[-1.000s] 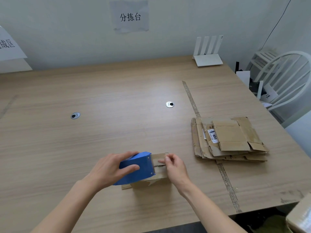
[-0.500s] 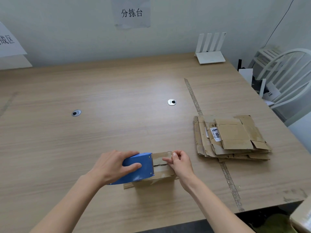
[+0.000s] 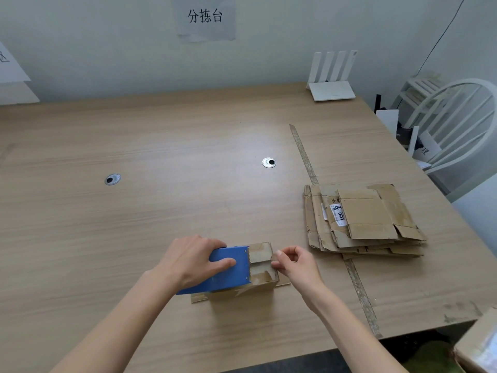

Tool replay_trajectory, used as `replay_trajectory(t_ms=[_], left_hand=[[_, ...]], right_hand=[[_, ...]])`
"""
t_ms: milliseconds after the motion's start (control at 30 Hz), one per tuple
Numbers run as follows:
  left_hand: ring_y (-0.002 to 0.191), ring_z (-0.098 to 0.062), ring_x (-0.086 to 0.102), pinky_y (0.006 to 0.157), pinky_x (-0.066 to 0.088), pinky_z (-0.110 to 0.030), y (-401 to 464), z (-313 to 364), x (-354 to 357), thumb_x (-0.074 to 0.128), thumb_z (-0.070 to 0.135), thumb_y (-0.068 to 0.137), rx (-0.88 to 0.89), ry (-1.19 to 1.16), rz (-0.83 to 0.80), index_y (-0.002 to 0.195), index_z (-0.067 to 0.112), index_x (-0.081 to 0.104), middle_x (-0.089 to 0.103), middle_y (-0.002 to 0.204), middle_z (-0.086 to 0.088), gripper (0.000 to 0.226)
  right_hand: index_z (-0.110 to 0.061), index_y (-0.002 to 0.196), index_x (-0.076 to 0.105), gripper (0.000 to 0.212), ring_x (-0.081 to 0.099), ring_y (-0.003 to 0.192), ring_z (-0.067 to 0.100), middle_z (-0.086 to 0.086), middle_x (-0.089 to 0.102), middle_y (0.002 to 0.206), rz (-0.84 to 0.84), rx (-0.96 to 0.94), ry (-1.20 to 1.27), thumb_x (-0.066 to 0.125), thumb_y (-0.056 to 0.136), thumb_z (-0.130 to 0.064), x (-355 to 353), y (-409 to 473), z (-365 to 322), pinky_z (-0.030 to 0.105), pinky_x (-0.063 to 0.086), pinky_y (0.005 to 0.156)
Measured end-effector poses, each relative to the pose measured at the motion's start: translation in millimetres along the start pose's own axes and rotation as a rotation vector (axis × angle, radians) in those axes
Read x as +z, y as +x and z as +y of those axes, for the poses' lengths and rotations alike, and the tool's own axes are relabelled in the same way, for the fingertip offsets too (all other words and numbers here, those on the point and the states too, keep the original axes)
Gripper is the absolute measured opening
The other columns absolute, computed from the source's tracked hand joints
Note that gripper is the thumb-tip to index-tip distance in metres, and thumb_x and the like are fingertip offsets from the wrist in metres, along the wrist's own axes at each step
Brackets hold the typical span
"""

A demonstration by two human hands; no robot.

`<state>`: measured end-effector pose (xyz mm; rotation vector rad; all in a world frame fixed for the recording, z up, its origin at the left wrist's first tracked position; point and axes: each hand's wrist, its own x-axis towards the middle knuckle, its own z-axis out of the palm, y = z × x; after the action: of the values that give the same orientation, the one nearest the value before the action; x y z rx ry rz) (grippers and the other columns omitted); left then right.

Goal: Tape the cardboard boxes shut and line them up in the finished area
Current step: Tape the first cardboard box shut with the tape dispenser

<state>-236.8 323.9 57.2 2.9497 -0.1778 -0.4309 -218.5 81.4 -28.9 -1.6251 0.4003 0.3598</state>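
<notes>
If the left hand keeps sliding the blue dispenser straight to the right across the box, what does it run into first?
Most likely the right hand, whose fingertips sit at the right edge of the small cardboard box, directly ahead of the blue tape dispenser that the left hand grips. Depth is uncertain.

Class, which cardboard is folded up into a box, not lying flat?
The small box under the blue tape dispenser; the stack to its right lies flattened.

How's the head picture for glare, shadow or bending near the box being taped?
Head view: soft, even light; a faint sheen on the wooden table, no harsh glare. Small brown cardboard box and blue tape dispenser are sharp. Wide-angle lens bows the table edges; the white chair looks stretched.
</notes>
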Motion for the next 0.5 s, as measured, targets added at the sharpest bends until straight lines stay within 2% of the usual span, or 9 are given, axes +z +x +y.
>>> replay_trajectory(t_ms=[200,500], left_hand=[[0.078,-0.012,0.062,0.065,0.048,-0.031,7,10,1,0.043,0.067,0.089,0.009,0.042,-0.006,0.112,0.038,0.066,0.070,0.088,0.011,0.043],[0.078,-0.011,0.061,0.064,0.046,-0.030,15,11,2,0.042,0.069,0.088,0.001,0.052,-0.009,0.111,0.039,0.066,0.069,0.088,0.012,0.045]], right_hand=[[-0.005,0.091,0.062,0.008,0.068,0.074,0.017,0.008,0.064,0.081,0.050,0.061,0.026,0.065,0.097,-0.009,-4,6,9,0.028,0.060,0.073],[-0.005,0.091,0.062,0.010,0.068,0.073,0.019,0.008,0.064,0.085,0.049,0.106,-0.042,0.067,0.096,-0.012,-4,20,20,0.028,0.059,0.067]])
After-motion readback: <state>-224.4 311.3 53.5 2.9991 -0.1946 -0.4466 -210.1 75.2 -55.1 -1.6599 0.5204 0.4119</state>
